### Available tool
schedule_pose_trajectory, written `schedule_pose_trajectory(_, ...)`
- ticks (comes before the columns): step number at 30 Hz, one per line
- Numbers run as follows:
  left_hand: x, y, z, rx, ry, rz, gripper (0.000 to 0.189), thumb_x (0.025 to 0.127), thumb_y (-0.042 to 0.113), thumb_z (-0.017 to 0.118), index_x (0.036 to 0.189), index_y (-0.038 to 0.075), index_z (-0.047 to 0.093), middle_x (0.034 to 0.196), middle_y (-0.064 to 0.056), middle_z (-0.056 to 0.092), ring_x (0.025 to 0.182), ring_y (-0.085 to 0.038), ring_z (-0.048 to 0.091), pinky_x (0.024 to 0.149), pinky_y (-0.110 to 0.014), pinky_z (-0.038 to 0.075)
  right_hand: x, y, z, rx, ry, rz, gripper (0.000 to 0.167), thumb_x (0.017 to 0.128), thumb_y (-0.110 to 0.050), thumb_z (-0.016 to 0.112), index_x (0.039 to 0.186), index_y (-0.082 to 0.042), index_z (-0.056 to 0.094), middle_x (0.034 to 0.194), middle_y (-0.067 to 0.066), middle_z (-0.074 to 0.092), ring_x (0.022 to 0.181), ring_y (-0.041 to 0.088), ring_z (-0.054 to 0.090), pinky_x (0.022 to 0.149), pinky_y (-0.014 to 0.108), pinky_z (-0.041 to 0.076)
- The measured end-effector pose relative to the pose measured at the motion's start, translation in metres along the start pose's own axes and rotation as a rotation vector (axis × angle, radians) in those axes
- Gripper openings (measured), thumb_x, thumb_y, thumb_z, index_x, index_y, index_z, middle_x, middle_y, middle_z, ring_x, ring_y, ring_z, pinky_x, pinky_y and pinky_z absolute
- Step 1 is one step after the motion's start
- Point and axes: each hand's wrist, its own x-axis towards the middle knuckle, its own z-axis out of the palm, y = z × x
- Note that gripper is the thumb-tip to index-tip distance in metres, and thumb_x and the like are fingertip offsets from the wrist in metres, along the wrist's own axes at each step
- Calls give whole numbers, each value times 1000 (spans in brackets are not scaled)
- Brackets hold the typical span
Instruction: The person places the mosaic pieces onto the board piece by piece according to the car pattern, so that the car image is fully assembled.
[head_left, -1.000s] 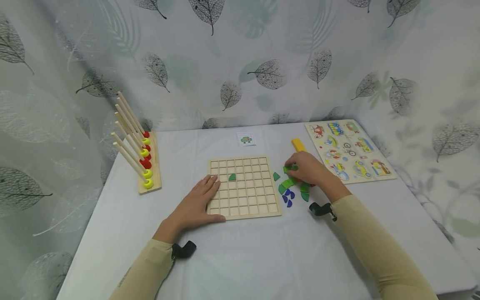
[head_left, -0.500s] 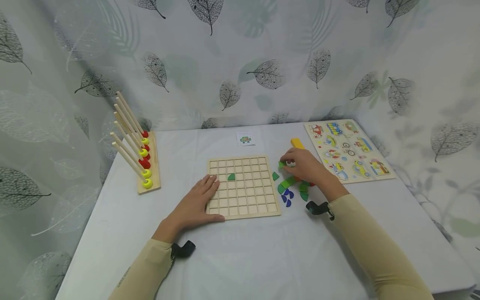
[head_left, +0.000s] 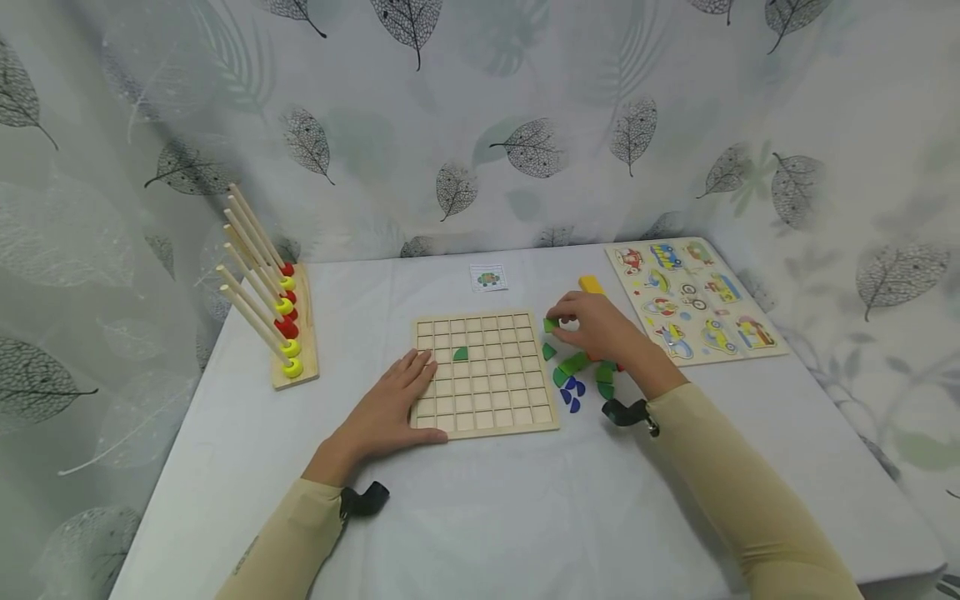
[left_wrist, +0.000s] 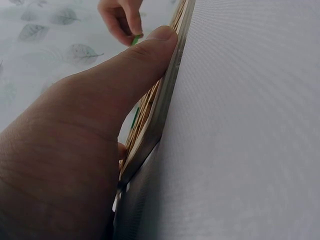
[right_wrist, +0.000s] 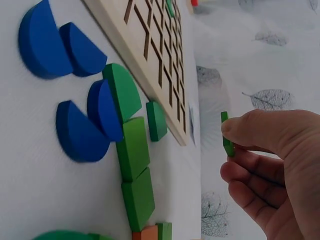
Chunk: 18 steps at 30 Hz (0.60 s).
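My left hand (head_left: 392, 408) rests on the left edge of a wooden grid board (head_left: 487, 423), fingers spread and thumb along the near rim. One dark green quarter-round piece (head_left: 461, 354) sits in a cell of the board. My right hand (head_left: 596, 327) pinches a small green piece (right_wrist: 226, 134) between thumb and fingertips, raised off the table just past the board's right edge. Below that hand lie several light green squares (right_wrist: 135, 150), dark green quarter-rounds (right_wrist: 120, 92) and blue half-rounds (right_wrist: 45, 42). Part of the pile, with red and orange pieces, is hidden under the hand.
A peg stacker (head_left: 303, 367) with red and yellow rings stands at the left. Behind the board lies a small pattern card (head_left: 489, 278). A yellow block (head_left: 591, 284) and a picture puzzle board (head_left: 697, 304) are at the back right.
My right hand has lifted the green piece from the pile and moved left and slightly up, toward the board's edge. The left hand keeps its place on the board.
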Motion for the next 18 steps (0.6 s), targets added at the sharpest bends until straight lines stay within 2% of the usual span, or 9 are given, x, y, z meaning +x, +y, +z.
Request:
schedule_pose_trajectory(5,0,-1,1,-5,-4,-2,124,86,80,73,173,6,24,182,-8,12,167,-27,3,132,-48,14,2,-7,2,8,11,-29,30,98,-16,83,126,-6,80,122,8,73,105,25,66,91,42,59)
schedule_pose_trajectory(18,0,-1,1,3,23,28,123,87,80,72,172,3,27,180,-12,17,166,-32,8,131,-53,18,8,-26,3,7,20,-84,27,99,-18,83,123,-6,81,118,7,73,103,23,67,90,39,60)
